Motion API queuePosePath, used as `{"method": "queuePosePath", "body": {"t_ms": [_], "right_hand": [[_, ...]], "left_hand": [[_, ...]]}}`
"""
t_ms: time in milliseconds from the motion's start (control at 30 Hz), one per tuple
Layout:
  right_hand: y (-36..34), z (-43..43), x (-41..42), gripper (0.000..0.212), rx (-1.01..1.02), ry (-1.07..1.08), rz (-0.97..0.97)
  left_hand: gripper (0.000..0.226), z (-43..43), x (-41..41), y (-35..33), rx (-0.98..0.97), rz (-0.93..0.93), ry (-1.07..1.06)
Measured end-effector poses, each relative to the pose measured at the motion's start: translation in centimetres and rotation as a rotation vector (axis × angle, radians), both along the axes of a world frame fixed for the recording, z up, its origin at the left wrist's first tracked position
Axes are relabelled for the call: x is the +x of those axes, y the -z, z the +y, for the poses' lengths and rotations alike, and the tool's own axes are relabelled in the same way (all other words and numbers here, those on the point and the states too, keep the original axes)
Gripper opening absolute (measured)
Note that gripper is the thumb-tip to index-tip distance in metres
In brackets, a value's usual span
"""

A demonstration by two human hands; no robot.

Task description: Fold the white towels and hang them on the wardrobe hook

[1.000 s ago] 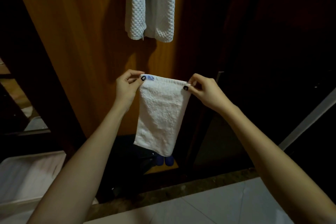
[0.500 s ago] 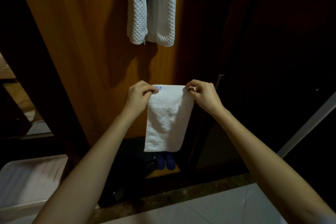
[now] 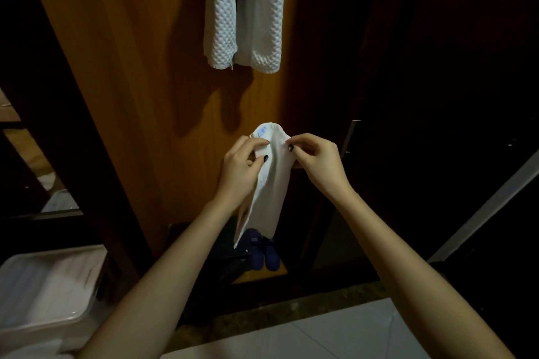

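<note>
At the far left we are looking down on a translucent plastic bin (image 3: 38, 326) holding white fabric, near the foot of the orange-brown wardrobe door (image 3: 131, 96). Our left hand (image 3: 242, 166) is gripping the left side of a small white towel (image 3: 268, 189), its fingers (image 3: 259, 162) curling round the gathered edge. We are holding the towel in the air in front of the door. It is bunching narrow at the top, where a blue label is showing, and hanging down in a long fold. Above it, pale waffle-textured towels (image 3: 248, 23) are hanging against the door, their tops running out of view. Below it, a pair of dark blue slippers (image 3: 264, 251) is sitting at the bottom of the wardrobe. Our right hand (image 3: 318, 160) is pinching the towel's top right edge between thumb and forefinger, close beside the left hand. Further right, a metal door handle (image 3: 350, 137) is showing faintly in the dark.
</note>
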State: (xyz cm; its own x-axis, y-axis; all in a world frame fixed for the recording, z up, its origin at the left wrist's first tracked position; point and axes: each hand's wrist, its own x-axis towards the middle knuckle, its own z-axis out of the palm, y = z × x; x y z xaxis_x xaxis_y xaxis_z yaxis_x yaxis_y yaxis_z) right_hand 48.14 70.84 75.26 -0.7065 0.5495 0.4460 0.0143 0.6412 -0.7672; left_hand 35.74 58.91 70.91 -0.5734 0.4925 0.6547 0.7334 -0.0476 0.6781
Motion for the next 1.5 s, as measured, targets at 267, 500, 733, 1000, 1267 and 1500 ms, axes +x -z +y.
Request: {"method": "queuePosePath", "body": {"t_ms": [267, 500, 733, 1000, 1267, 1500], "right_hand": [[-2.2, -0.5, 0.4, 0.026, 0.172, -0.159, -0.170], [-4.2, -0.7, -0.8, 0.017, 0.454, -0.103, -0.235], [-6.2, -0.9, -1.9, 0.017, 0.379, -0.154, -0.200], [-6.2, 0.4, -2.2, 0.027, 0.334, -0.172, -0.262], [-5.2, 1.3, -3.4, 0.022, 0.374, -0.079, -0.139], [-6.4, 2.5, -4.5, 0.023, 0.269, 0.015, 0.017]], "left_hand": [[0.043, -0.8, 0.6, -0.7, 0.178, -0.360, 0.137], [0.036, -1.4, 0.1, -0.9, 0.189, -0.407, 0.249], [0.025, -1.6, 0.2, -1.7, 0.177, -0.458, 0.363], [0.041, -1.4, -0.6, -1.4, 0.228, -0.497, 0.400], [0.049, -0.7, -0.5, 0.0, 0.117, -0.168, 0.255], [0.041, 0.0, -0.2, 4.0, -0.099, -0.024, 0.236]]}}
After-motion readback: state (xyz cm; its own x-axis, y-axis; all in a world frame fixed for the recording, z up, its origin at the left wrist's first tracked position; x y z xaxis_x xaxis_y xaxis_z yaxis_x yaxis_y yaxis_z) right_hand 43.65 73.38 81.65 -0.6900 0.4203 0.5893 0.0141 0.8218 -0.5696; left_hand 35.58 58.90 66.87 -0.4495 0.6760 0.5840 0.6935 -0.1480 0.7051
